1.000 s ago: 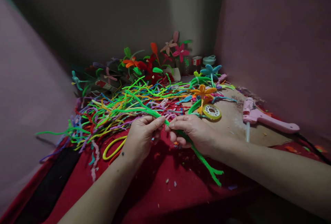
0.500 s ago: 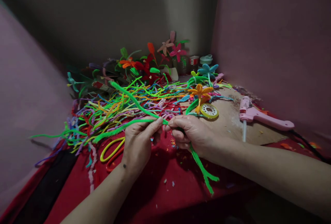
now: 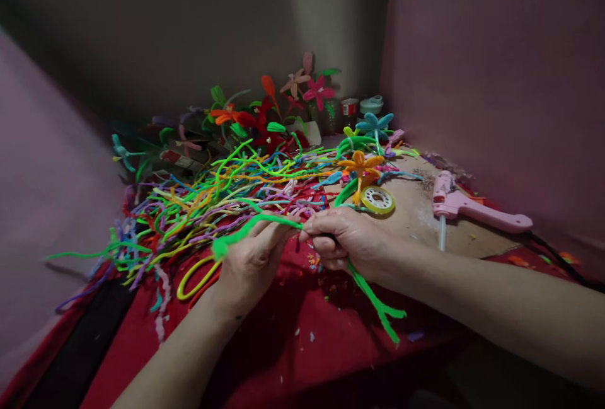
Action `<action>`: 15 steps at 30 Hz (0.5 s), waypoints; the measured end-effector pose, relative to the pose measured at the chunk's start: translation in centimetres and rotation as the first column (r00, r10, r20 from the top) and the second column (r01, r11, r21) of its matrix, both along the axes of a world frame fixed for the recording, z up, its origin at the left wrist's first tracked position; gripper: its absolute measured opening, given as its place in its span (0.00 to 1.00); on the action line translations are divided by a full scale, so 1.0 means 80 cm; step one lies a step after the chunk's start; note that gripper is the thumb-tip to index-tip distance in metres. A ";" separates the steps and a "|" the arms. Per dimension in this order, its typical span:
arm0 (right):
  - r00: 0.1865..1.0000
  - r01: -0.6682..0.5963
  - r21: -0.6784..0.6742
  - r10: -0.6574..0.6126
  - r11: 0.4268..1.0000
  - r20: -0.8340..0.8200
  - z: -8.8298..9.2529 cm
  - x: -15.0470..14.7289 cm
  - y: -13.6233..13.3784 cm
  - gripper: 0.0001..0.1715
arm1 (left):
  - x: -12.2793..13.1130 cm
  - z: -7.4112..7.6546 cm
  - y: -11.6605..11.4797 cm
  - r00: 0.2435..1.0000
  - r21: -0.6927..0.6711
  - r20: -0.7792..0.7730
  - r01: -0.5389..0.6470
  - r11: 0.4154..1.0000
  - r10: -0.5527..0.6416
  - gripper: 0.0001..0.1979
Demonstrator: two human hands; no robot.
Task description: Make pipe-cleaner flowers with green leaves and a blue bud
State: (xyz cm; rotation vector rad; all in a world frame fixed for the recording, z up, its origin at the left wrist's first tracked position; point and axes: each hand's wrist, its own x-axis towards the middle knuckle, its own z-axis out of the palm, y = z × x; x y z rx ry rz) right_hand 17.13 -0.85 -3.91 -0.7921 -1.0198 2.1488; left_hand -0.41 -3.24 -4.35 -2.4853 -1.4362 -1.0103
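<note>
Bright green pipe cleaners (image 3: 373,299) run through both of my hands above the red cloth. My right hand (image 3: 352,239) is closed round them, and their forked ends hang out below it to the right. Close on its left, my left hand (image 3: 253,258) pinches the same green strands; its fingertips are partly hidden behind the hand. The loose ends of the strands bend over the back of the left hand toward the left. Between the two hands only a short stretch of green shows.
A heap of coloured pipe cleaners (image 3: 227,188) spreads behind my hands. An orange pipe-cleaner flower (image 3: 360,166) and a yellow-rimmed tape roll (image 3: 378,200) lie on brown cardboard (image 3: 409,207). A pink glue gun (image 3: 477,207) rests at right. Finished flowers (image 3: 265,119) stand at the back.
My left hand has turned over, and the loose green ends have swung down from pointing up-left to lie across it. My right hand keeps its grip. The view has shifted slightly.
</note>
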 end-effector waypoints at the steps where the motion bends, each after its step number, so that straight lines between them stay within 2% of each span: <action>1: 1.000 -0.020 0.018 0.020 1.000 0.007 0.001 0.001 0.000 0.06 | -0.002 0.000 0.000 0.998 0.020 -0.055 -0.005 1.000 0.007 0.10; 4: 0.998 -0.046 0.053 0.044 0.998 0.046 0.002 0.004 0.001 0.08 | -0.003 0.004 -0.001 0.990 0.057 -0.139 0.015 0.998 -0.007 0.09; 8: 0.995 -0.075 0.080 0.069 0.994 0.077 0.002 0.006 0.003 0.05 | -0.003 0.015 -0.004 0.972 0.124 -0.207 0.137 0.983 -0.109 0.06; 11: 0.990 -0.115 0.109 0.106 0.987 0.092 -0.002 0.008 0.003 0.04 | -0.005 0.024 -0.004 0.940 0.166 -0.318 0.179 0.970 -0.119 0.06; 15: 0.984 -0.155 0.154 0.138 0.976 0.115 -0.002 0.009 0.002 0.05 | -0.002 0.030 -0.007 0.901 0.106 -0.394 0.240 0.965 -0.181 0.05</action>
